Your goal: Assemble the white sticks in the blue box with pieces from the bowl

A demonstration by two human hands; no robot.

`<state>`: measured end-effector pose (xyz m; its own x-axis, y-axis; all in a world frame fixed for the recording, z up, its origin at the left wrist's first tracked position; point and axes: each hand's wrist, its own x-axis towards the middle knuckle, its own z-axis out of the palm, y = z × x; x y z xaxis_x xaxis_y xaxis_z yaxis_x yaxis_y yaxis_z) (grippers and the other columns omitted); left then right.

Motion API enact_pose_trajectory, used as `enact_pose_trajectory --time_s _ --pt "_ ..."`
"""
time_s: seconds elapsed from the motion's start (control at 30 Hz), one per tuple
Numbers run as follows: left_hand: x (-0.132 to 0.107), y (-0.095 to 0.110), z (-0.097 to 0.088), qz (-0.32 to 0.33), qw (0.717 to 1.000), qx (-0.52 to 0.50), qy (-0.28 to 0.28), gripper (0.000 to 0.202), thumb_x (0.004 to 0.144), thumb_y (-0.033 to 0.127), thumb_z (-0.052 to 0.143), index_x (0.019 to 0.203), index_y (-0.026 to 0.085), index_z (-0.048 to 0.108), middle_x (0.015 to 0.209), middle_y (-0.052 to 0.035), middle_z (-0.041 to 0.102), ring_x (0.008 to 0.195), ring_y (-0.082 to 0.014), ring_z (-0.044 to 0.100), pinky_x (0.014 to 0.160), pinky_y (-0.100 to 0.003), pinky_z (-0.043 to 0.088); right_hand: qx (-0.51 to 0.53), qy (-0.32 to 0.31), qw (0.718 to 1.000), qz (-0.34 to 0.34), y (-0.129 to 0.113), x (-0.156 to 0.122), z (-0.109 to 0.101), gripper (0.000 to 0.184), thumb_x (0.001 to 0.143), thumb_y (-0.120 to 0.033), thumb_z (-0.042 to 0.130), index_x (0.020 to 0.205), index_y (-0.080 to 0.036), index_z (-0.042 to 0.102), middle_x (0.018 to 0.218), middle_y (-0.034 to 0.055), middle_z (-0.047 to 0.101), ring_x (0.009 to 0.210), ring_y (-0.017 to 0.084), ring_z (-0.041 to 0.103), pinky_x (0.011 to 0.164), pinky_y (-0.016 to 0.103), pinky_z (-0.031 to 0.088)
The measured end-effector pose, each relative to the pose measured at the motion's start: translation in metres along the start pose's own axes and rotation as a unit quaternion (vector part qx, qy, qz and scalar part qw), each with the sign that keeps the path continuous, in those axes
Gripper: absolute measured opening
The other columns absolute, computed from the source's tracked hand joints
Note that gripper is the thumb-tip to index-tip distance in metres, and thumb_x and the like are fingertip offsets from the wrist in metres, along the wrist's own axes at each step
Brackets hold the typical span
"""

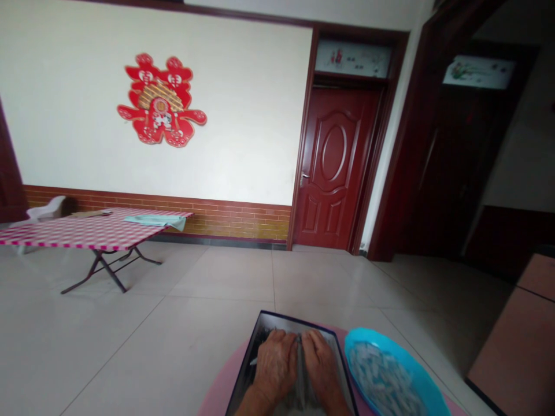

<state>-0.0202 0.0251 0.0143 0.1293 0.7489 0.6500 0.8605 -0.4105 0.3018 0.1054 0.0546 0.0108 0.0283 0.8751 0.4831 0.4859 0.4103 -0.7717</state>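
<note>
Both hands are low in the view, side by side inside a shallow rectangular box (299,318) with a dark rim and pale inner wall. My left hand (276,359) has its fingers curled down and pressed together. A small pale pointed piece (254,362) shows at its left side. Close by, my right hand (319,359) is curled the same way. Narrow greyish long pieces (301,375) lie in the gap between the hands, touching them. What exactly the fingers grip is hidden beneath them. Right of the box, a blue basin (359,335) holds many pale, slender pieces.
The box and basin rest on a round pink tabletop (223,387). A folding table (82,234) with a checkered cover stands at left, bearing a light-green cloth (158,221). Behind it is a white chair (47,209). A brown cabinet (515,346) is at right, a red door (336,167) beyond.
</note>
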Motion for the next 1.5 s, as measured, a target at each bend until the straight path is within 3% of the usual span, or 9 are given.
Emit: enact_pose_trajectory --time_s 0.4,0.7,0.87,0.97,1.1,1.17,1.27,1.33,1.5 --pt "-0.004 -0.004 0.006 0.031 0.998 0.001 0.050 0.025 0.087 0.014 0.037 0.088 0.021 0.061 0.080 -0.0052 0.065 0.075 -0.0179 0.060 0.074 -0.029 0.051 -0.023 -0.012 1.000 -0.001 -0.002 -0.002 0.003 0.029 0.086 -0.037 0.036 0.066 -0.024 0.052 0.072 0.0049 0.062 0.071 0.020 0.056 0.070 0.031 0.040" --pt "-0.004 -0.002 0.006 0.070 0.995 0.006 0.064 0.026 0.087 0.014 0.036 0.092 0.019 0.062 0.075 -0.0054 0.063 0.069 -0.0184 0.058 0.064 -0.029 0.049 -0.074 0.004 0.997 -0.022 0.002 -0.003 0.005 0.031 0.086 -0.036 0.035 0.063 -0.023 0.052 0.069 0.0056 0.063 0.069 0.019 0.057 0.067 0.030 0.039" --pt "0.002 0.001 -0.001 0.096 0.989 -0.002 0.109 0.031 0.090 0.019 0.039 0.114 0.017 0.057 0.105 -0.0125 0.061 0.093 -0.0224 0.058 0.081 -0.037 0.048 -0.119 0.065 0.991 0.019 0.005 0.000 0.001 0.034 0.088 -0.033 0.032 0.066 -0.022 0.057 0.074 0.0089 0.067 0.072 0.019 0.060 0.069 0.030 0.041" --pt "0.002 0.002 0.000 0.065 0.991 -0.041 0.108 0.026 0.091 0.021 0.037 0.095 0.017 0.063 0.091 -0.0100 0.064 0.086 -0.0206 0.060 0.078 -0.034 0.047 -0.129 0.111 0.985 0.038 0.008 0.003 -0.003 0.038 0.087 -0.038 0.030 0.067 -0.022 0.057 0.075 0.0117 0.068 0.074 0.021 0.062 0.071 0.031 0.042" --pt "0.000 -0.001 0.006 -0.061 0.993 -0.099 0.024 0.040 0.093 0.030 0.034 0.065 0.019 0.060 0.061 -0.0046 0.061 0.060 -0.0177 0.059 0.060 -0.028 0.043 -0.092 0.118 0.985 0.089 0.005 0.005 -0.007 0.039 0.085 -0.044 0.030 0.064 -0.023 0.056 0.075 0.0122 0.068 0.077 0.023 0.062 0.073 0.032 0.042" --pt "0.002 -0.004 0.008 -0.147 0.977 -0.157 0.008 0.045 0.094 0.037 0.033 0.064 0.019 0.060 0.059 -0.0046 0.061 0.057 -0.0174 0.058 0.058 -0.027 0.041 -0.058 0.096 0.988 0.101 0.001 0.005 -0.006 0.039 0.084 -0.046 0.032 0.064 -0.023 0.057 0.076 0.0111 0.068 0.078 0.023 0.061 0.074 0.032 0.042" --pt "0.007 -0.010 0.010 -0.256 0.921 -0.293 0.024 0.046 0.090 0.049 0.036 0.068 0.018 0.061 0.063 -0.0048 0.063 0.060 -0.0176 0.059 0.059 -0.026 0.042 0.019 0.039 0.993 0.113 -0.005 0.002 0.001 0.039 0.081 -0.051 0.036 0.063 -0.023 0.057 0.070 0.0077 0.066 0.071 0.022 0.058 0.069 0.032 0.042" --pt "0.010 -0.014 0.010 -0.302 0.874 -0.379 0.038 0.044 0.085 0.055 0.043 0.071 0.017 0.061 0.064 -0.0035 0.063 0.060 -0.0165 0.058 0.057 -0.025 0.043 0.092 -0.019 0.986 0.137 -0.008 0.000 0.007 0.042 0.079 -0.057 0.040 0.061 -0.022 0.055 0.063 0.0043 0.062 0.062 0.019 0.056 0.060 0.030 0.041" --pt "0.013 -0.018 0.008 -0.362 0.770 -0.520 0.071 0.041 0.074 0.057 0.059 0.075 0.016 0.060 0.060 0.0020 0.058 0.053 -0.0115 0.052 0.049 -0.021 0.040 0.241 -0.158 0.940 0.185 -0.016 -0.008 0.014 0.048 0.075 -0.065 0.048 0.068 -0.018 0.058 0.060 -0.0003 0.056 0.053 0.013 0.051 0.046 0.023 0.035"
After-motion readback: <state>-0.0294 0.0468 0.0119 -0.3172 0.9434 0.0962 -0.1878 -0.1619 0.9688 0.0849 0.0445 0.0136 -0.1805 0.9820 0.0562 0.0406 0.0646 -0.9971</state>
